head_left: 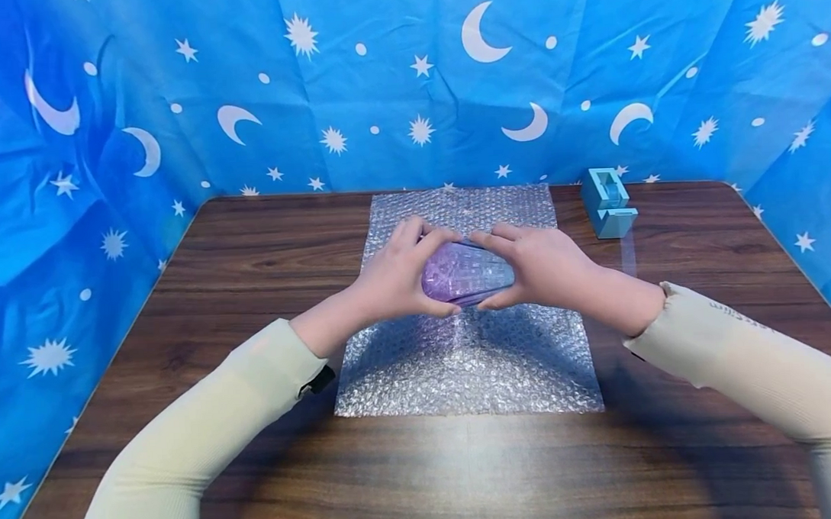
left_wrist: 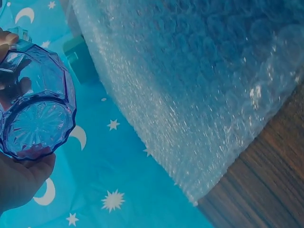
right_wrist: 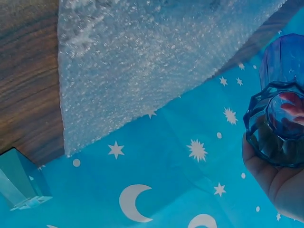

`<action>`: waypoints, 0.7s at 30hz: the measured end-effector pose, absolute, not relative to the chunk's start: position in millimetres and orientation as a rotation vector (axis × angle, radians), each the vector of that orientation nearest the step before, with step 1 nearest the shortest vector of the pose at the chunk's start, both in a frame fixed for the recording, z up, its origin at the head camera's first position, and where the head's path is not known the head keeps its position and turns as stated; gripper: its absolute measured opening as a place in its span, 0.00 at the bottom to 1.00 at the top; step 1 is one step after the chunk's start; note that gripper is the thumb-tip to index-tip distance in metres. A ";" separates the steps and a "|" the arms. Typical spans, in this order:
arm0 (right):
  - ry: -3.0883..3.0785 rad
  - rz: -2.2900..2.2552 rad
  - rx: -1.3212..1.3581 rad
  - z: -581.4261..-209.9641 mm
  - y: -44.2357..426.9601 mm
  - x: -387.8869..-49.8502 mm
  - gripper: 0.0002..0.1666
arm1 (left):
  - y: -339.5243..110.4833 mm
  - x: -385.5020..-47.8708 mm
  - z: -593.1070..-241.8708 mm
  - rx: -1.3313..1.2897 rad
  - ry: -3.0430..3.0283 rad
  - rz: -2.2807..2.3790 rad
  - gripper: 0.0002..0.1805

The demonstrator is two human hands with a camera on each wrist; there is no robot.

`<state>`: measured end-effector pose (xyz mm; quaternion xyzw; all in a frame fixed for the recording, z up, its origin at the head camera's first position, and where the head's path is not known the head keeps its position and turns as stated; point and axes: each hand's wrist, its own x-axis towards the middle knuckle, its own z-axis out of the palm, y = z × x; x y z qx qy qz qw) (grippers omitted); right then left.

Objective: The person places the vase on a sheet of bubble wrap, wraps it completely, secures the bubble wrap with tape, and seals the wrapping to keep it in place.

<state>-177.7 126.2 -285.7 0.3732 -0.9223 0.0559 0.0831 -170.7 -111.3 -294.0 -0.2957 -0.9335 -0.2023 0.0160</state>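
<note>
A faceted glass vase [head_left: 467, 271], purple at one end and blue-grey at the other, lies sideways between both hands over a sheet of bubble wrap [head_left: 461, 380]. The left hand [head_left: 395, 272] grips the purple end, thumb on the near side and fingers on the far side. Around the other end curl the thumb and fingers of the right hand [head_left: 546, 266]. In the left wrist view the vase [left_wrist: 38, 126] shows its starburst base. The right wrist view catches the vase's rim [right_wrist: 254, 126], with fingers visible through the glass.
A teal tape dispenser [head_left: 609, 207] stands at the back right of the wooden table [head_left: 252, 296], a strip of clear tape [head_left: 628, 256] hanging from it. Blue cloth [head_left: 396, 84] with moons and stars surrounds the table's back and sides.
</note>
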 end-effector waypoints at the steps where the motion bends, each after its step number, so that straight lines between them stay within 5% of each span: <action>1: -2.755 0.170 1.117 -286.8 126.4 -176.6 0.53 | -111.0 -169.5 -294.1 -0.922 -2.910 -0.628 0.50; 21: -2.799 0.232 1.167 -313.5 140.0 -165.3 0.53 | -97.9 -158.7 -315.1 -0.986 -3.013 -0.631 0.50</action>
